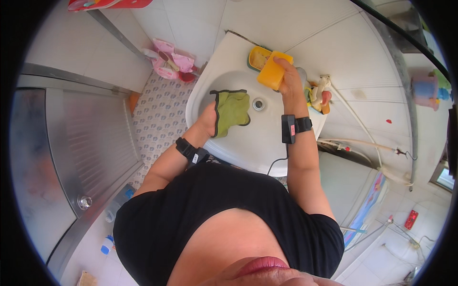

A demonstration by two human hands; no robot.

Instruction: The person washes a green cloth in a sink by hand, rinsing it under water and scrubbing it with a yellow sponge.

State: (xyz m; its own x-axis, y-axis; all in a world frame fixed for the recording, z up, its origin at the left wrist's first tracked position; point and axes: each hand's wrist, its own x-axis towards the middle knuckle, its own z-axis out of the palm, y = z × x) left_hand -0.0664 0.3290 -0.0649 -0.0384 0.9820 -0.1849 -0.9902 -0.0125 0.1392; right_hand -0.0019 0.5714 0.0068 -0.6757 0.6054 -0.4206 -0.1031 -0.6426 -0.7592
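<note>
My left hand (208,121) holds a green cloth (232,110) with a dark edging over the left side of a white washbasin (266,143). The cloth covers most of its fingers. Over the back of the basin, my right hand (291,80) grips a yellow rectangular block (272,74), which looks like a bar of soap. Just behind the block, a yellow and green soap dish (258,58) sits on the basin's rim, partly hidden and with pale remnants inside. Between the two hands the metal drain (258,104) shows in the basin.
A washing machine (345,178) stands to the right, with hoses (357,143) along the wall. Cloths and small items (318,96) crowd the basin's right corner. Pink packages (171,60) lie on the floor at back left. A metal-framed door (96,132) is at left.
</note>
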